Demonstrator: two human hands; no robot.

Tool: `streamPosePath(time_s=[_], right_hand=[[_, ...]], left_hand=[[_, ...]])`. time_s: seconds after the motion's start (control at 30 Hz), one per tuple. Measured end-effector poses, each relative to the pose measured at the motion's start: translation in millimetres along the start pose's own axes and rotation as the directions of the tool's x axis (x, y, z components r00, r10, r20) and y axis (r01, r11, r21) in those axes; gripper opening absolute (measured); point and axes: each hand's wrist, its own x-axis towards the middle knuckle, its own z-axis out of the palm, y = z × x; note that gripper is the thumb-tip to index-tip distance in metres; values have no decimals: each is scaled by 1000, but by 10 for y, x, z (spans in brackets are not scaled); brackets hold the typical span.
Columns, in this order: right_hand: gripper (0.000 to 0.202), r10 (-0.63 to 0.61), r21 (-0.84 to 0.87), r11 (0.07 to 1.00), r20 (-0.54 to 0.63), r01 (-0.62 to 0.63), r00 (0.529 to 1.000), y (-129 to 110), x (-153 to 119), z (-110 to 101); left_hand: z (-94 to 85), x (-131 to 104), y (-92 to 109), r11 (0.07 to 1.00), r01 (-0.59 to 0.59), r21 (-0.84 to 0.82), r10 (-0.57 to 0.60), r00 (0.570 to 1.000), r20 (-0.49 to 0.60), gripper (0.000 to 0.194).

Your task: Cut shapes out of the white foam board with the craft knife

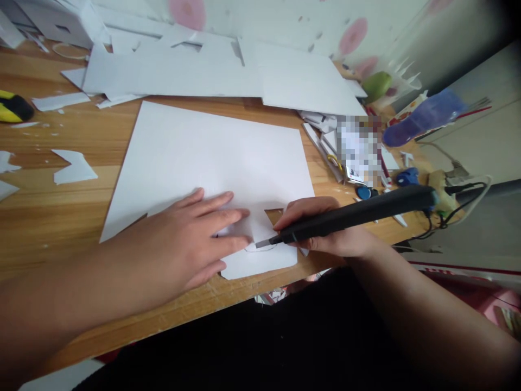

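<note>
A large white sheet (220,152) lies on the wooden table near its front edge, with a dark drawn line and a small cut-out hole by its lower right part. My left hand (203,233) rests flat on the sheet with its fingers spread. My right hand (321,228) is wrapped round a black cutting tool (358,213) that slants up to the right. Its thin metal tip touches or hovers just over the drawn line, close to my left fingertips; which of the two cannot be made out.
More white boards (171,70) lean along the wall at the back. White scraps (75,167) and a yellow-black tool (14,107) lie at the left of the table (49,217). At the right are a purple bottle (425,117), a blue cap (363,192) and cables with plugs.
</note>
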Motion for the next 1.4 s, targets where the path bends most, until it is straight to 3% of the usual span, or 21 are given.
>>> streamPosePath(time_s=[0.17,0.5,0.77,0.87,1.03,1.2,1.4], right_hand=[[24,-33,0,999,27,33,999,22,32,-24],[23,5,21,1000,27,-5,1000,17,22,-3],[23,9,69,998,7,-9,1000,26,13,14],[23,9,31,999,18,-9,1000,22,3,12],[26,34,-5,999,28,-34,999,-1,-14,1],[22,79,-67,995,-7,-79,997,-42,-5,3],[19,44,-70,997,8,-44,999,-21,18,-36]], left_hand=[[-19,32,27,999,21,-24,-21,1000,13,38],[11,26,82,992,92,-87,-98,993,-68,25],[7,17,82,999,38,-34,-41,997,-66,34],[-19,27,93,997,59,-40,-61,997,-55,37],[-30,42,69,1000,0,3,0,999,-47,45],[-30,27,59,1000,-10,-1,10,998,-55,38],[-26,30,68,1000,5,-29,-7,997,-78,35]])
